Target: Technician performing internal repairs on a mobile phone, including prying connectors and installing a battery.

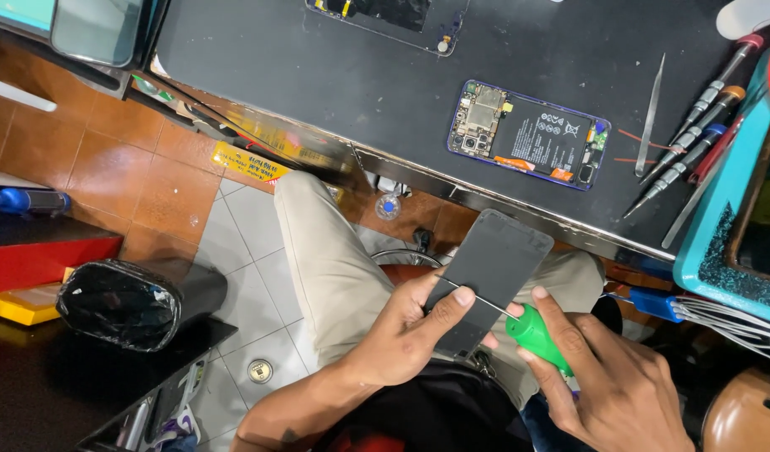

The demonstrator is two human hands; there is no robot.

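**Phone panel in one hand, green tool in the other**

My left hand (406,331) held a dark phone panel (489,272) low in the middle of the frame, over my lap, its grip closed on the panel's lower edge with the thumb pressed across the face. My right hand (607,381), at the lower right, was closed around the green handle of a small screwdriver (535,335). Its thin metal shaft lay across the panel's lower part, pointing left, the tip ending beside my left thumb. The panel tilted up and to the right, its top corner near the edge of the desk (318,75).

On the desk, in the upper right of the frame, lay an opened phone (529,134) with its back off, battery and circuit board showing. To its right were tweezers (650,113), standing apart from the phone, and further right a row of precision screwdrivers (695,130) lying side by side, next to a teal tray (720,226). Another opened device (389,17) sat partly cut off at the top edge.

At the lower left, a black bundle (121,301) rested on a dark shelf, with a blue marker (29,201) above it at the left edge.
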